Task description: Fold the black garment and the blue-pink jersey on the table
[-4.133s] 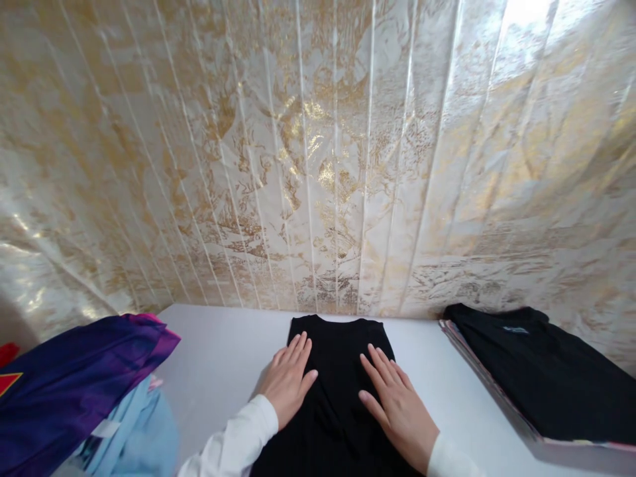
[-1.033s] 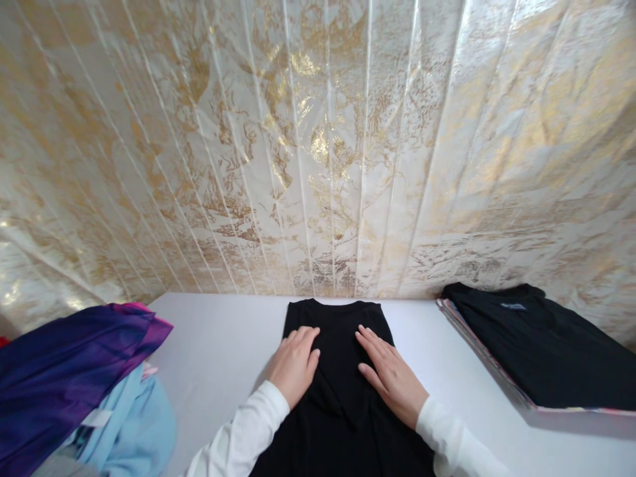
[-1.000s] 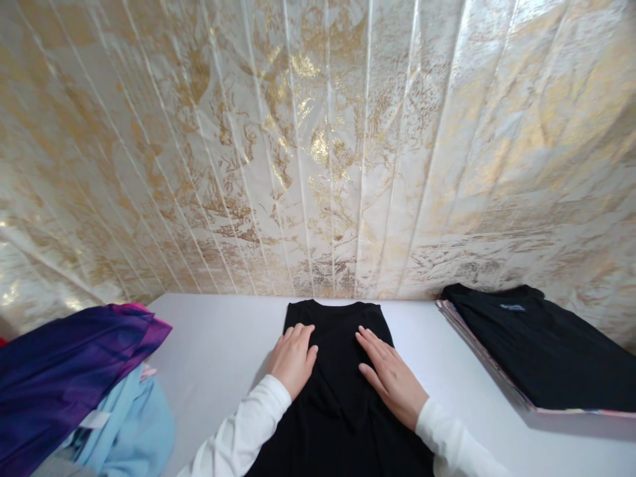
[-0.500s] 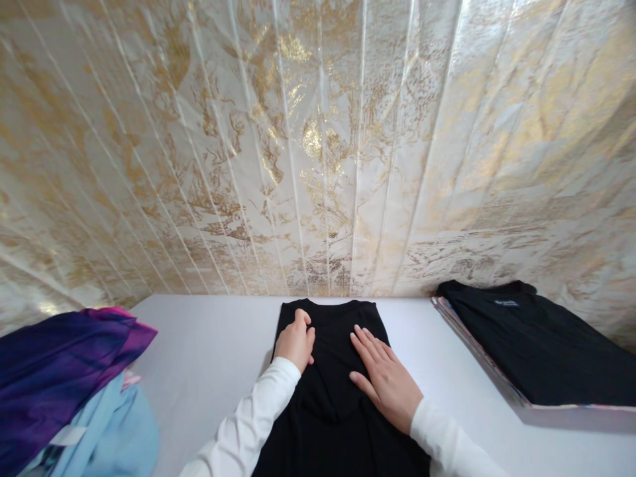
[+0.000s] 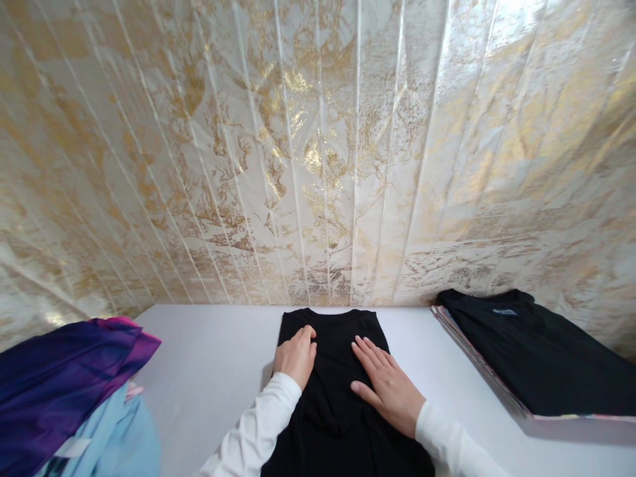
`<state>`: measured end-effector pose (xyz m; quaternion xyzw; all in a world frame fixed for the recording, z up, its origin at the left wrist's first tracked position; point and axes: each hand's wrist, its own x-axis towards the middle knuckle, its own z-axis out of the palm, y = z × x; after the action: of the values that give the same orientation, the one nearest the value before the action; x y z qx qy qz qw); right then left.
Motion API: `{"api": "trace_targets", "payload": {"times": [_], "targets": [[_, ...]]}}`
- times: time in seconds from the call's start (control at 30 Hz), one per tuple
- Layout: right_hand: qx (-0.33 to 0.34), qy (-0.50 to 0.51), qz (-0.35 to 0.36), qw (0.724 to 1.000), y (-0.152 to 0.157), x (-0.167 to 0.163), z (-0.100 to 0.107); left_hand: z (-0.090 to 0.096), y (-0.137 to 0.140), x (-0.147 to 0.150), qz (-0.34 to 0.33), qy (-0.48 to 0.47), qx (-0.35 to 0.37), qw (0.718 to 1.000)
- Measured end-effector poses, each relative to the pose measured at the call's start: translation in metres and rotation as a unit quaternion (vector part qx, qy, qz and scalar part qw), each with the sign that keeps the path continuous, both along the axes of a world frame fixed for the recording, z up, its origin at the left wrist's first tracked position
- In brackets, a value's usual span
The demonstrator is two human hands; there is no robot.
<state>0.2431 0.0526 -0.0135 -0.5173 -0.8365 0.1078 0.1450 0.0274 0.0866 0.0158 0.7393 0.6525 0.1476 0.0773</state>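
A black garment (image 5: 342, 397), seemingly a shirt, lies lengthwise on the white table with its neckline at the far end and its sides narrow. My left hand (image 5: 297, 356) rests on its upper left part with the fingers curled in; whether cloth is pinched in them is hidden. On the right side of the garment, my right hand (image 5: 390, 389) lies flat, palm down, fingers stretched out and thumb apart. Soft wrinkles run through the cloth between the two hands. The garment's near end runs out of view at the bottom.
At the right stands a stack of folded clothes (image 5: 536, 354), a black shirt on top. A loose heap at the left has a purple garment (image 5: 64, 377) over a light blue one (image 5: 124, 437). White table (image 5: 213, 358); behind it hangs a gold-patterned, pleated curtain (image 5: 318, 165).
The whole view has shifted slightly, so the table sits a little lower in the picture. My left fingers look a bit more curled; the right hand stays flat on the garment.
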Motion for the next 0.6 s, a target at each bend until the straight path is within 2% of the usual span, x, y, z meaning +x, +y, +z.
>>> {"api": "trace_targets", "payload": {"times": [0.17, 0.3, 0.5, 0.6], "targets": [[0.062, 0.082, -0.044, 0.994, 0.046, 0.01, 0.016, -0.002, -0.001, 0.001, -0.009, -0.014, 0.011, 1.0], [0.057, 0.103, -0.032, 0.993, 0.077, 0.0, 0.019, 0.001, -0.001, 0.0, -0.005, -0.023, -0.004, 1.0], [0.044, 0.112, -0.037, 0.992, 0.086, -0.01, 0.005, 0.008, 0.004, -0.006, -0.008, -0.024, -0.037, 0.999], [0.042, 0.11, -0.034, 0.992, 0.083, -0.01, 0.002, 0.018, -0.003, -0.004, -0.04, -0.012, -0.019, 0.999]]}}
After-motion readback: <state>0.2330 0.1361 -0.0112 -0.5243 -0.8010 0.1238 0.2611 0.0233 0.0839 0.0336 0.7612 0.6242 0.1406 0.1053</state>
